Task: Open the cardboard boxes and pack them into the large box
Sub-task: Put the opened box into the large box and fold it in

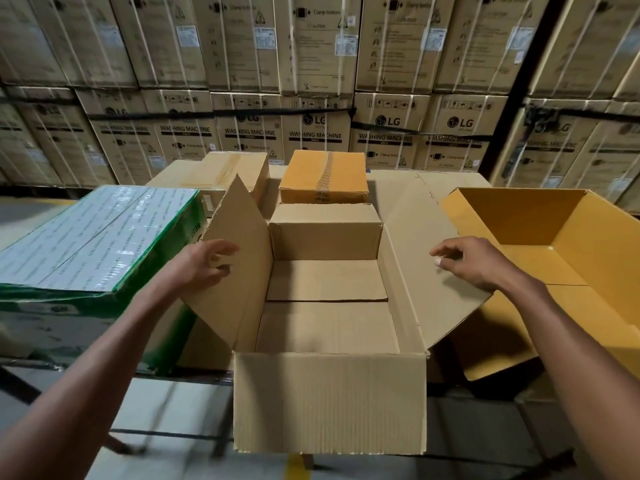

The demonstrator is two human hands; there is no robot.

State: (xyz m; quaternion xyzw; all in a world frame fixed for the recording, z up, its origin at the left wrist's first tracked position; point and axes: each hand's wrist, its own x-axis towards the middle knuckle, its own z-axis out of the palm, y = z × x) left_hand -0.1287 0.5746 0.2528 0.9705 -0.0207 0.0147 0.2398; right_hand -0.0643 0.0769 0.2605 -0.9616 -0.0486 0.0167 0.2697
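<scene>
On table: two opened boxes (325, 282), one taped box (323, 176).

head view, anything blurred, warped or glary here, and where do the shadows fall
Head view: wide-angle warp bends the stacked washing machine cartons outward at the edges; the floor along the bottom is smeared by motion blur; the plastic-wrapped green box shows pale glare on top; soft shadow sits inside the open brown box and the yellow box; both hands look fairly sharp.

The yellow box (561, 237) runs off the right edge; wall carton labels are blurred.
</scene>
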